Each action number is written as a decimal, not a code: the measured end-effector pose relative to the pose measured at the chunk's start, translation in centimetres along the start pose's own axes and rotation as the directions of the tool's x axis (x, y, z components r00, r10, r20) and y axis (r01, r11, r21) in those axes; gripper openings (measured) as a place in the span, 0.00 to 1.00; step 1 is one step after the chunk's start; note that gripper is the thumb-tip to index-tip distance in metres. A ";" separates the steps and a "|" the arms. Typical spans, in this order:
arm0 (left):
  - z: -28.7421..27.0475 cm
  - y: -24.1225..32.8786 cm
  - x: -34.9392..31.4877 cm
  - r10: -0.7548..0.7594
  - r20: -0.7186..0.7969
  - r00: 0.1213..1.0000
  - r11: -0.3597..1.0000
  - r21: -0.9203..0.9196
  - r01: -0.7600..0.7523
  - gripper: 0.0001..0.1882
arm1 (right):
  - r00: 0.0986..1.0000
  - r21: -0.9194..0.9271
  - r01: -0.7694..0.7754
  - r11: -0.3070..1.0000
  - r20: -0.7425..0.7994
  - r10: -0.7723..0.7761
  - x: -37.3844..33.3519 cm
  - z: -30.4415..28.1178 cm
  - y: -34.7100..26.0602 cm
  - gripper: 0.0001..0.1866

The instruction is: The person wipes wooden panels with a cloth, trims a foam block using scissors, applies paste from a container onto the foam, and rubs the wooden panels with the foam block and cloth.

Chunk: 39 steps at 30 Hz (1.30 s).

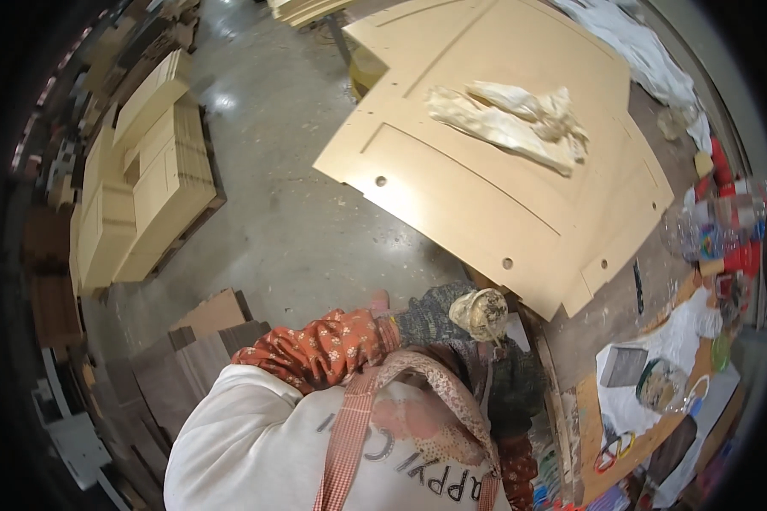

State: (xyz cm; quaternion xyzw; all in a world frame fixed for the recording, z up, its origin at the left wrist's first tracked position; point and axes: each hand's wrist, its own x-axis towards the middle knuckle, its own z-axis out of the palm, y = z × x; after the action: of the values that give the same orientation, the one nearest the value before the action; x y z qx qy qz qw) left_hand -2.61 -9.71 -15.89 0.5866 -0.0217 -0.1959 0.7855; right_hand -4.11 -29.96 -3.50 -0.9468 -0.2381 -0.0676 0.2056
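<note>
My left hand [481, 314] is in front of my chest, in a dark grey knit glove with a dirty cream-coloured front. Its fingers look curled into a round fist, and what they hold, if anything, is hidden. Close below it, my right hand [513, 375] is in a dark grey knit covering, against my apron [349, 443]. The right fingers are hidden. Beyond both hands lies a large cream panel [477, 183] with grooves and small round holes. A crumpled pair of cream gloves [520, 128] rests on it.
The panel overhangs the workbench [656, 294]. At right are plastic bottles [707, 226], a clear jar [661, 385], a grey block [624, 367] and scissors [609, 451]. Stacked cream panels [158, 179] stand at left across the floor, with brown boards [192, 366] nearer me.
</note>
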 end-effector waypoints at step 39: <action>-17.7 13.7 -13.7 0.152 -0.337 0.929 0.984 -0.036 -0.174 0.23 | 0.962 0.538 0.088 0.838 0.173 -0.212 15.3 2.0 -13.5 0.15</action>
State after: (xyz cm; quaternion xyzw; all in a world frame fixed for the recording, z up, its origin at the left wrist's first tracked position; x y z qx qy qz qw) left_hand -6.72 14.21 -5.91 0.5814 0.0689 -0.0287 0.8102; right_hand 2.91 -11.84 2.92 -0.8342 -0.3428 0.0921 0.4220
